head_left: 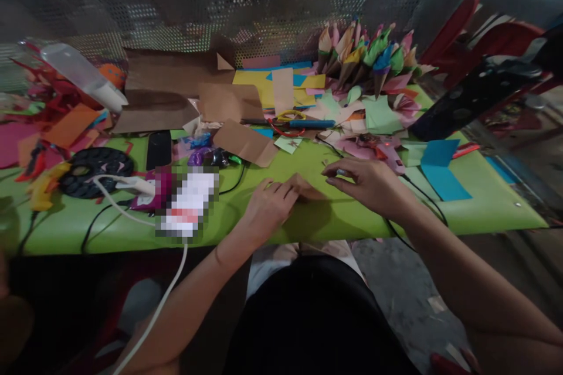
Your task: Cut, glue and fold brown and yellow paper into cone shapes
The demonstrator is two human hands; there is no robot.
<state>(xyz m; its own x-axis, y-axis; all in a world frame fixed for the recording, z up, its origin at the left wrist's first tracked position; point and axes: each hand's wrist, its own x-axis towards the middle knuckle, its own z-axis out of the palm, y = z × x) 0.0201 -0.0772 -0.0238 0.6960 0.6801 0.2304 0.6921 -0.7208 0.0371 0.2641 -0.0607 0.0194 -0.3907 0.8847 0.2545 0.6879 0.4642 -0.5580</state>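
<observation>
My left hand point(271, 208) rests low over the green table, its fingers closed on a small folded piece of brown paper point(311, 188). To the right, my right hand point(373, 184) hovers beside that paper, apart from it, with a ring on one finger. Its thumb and fingertips are drawn together near a tiny pale scrap point(325, 162); whether they grip it is unclear. Just behind the right hand lies a pink glue gun point(389, 155) with a black cord. A brown paper rectangle point(246, 142) lies beyond my left hand.
Several paper cones point(347, 61) with coloured tips stand at the back right. A dark bottle point(466, 96) leans near blue folded paper point(444, 170). On the left are a blurred phone point(189, 202) with a white cable, a yellow glue gun point(48, 184) and a black round tray point(97, 170).
</observation>
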